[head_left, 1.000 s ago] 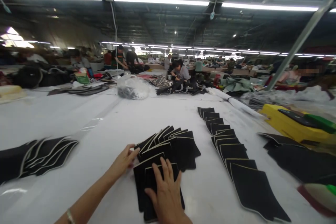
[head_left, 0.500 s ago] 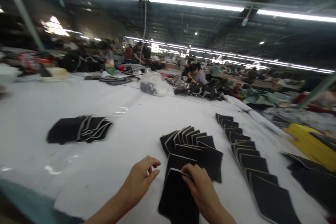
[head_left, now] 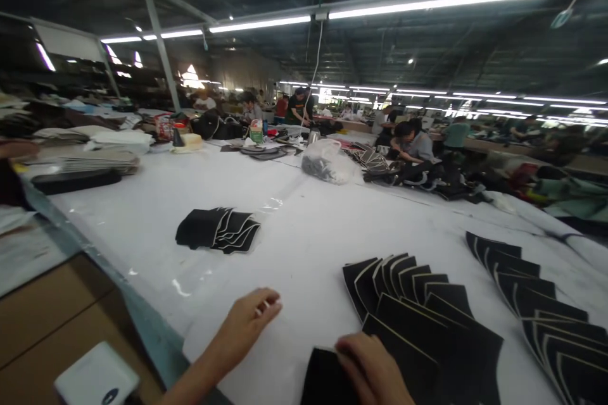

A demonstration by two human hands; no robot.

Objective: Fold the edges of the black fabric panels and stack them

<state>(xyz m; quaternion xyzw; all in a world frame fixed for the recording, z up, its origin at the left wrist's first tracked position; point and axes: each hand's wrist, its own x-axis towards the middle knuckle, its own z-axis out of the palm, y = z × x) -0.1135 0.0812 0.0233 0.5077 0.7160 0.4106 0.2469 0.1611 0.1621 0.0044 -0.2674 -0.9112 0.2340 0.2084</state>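
Observation:
My right hand (head_left: 375, 370) grips the upper right edge of a black sheet-like panel (head_left: 325, 380) near the bottom of the view; the panel's lower part is cut off by the frame. My left hand (head_left: 251, 316) hovers over the white table (head_left: 285, 272), fingers loosely curved, a small gap between thumb and fingertips, with nothing in it. Just beyond my right hand lies a fanned-out group of black panels (head_left: 427, 342) with pale edges. Another overlapping row of black panels (head_left: 546, 304) runs down the right side. A smaller stack of black pieces (head_left: 199, 228) rests left of centre.
A clear plastic bag (head_left: 330, 161) with dark contents sits toward the back. Dark goods (head_left: 427, 180) are heaped beside a bent-over co-worker (head_left: 415, 142). Stacked pale sheets (head_left: 90, 161) lie at far left. Below the table edge, a white object (head_left: 97, 376) sits by brown cardboard (head_left: 52, 329).
The view has swung left, so the table's left edge and cardboard now show. My right hand has moved with the black panel away from the fanned group, toward me. My left hand stays empty.

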